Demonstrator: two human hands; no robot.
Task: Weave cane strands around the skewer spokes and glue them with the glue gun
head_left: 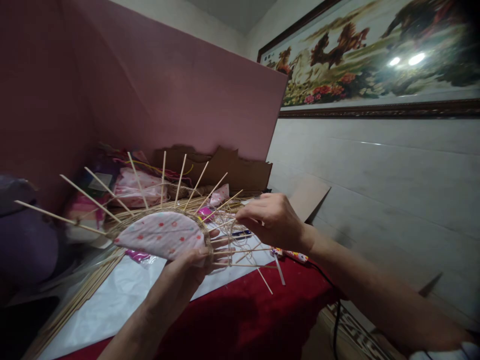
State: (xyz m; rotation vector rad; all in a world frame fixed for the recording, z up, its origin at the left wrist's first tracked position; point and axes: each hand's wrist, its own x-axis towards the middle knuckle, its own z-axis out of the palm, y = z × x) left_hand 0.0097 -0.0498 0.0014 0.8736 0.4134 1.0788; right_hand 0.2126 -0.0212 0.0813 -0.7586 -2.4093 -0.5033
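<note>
My left hand point(183, 272) grips the right end of a rounded craft piece covered in white fabric with red spots point(161, 234), thumb on top and fingers spread underneath. Brown twine point(207, 237) is wound along its rim, and several thin wooden sticks point(164, 180) fan outward from it. To the right, my right hand point(275, 220) is closed in a pinch near the stick tips. A strand of twine point(230, 235) runs from around the sticks toward its fingertips, which look shut on it.
Below lies a white sheet point(123, 295) on a red cloth point(255, 320). Long sticks point(80, 300) lie along the left. Behind are torn cardboard point(240, 172) and spotted fabric point(140, 187). A flower-patterned tool point(296, 256) with a black cable rests at the table's right edge.
</note>
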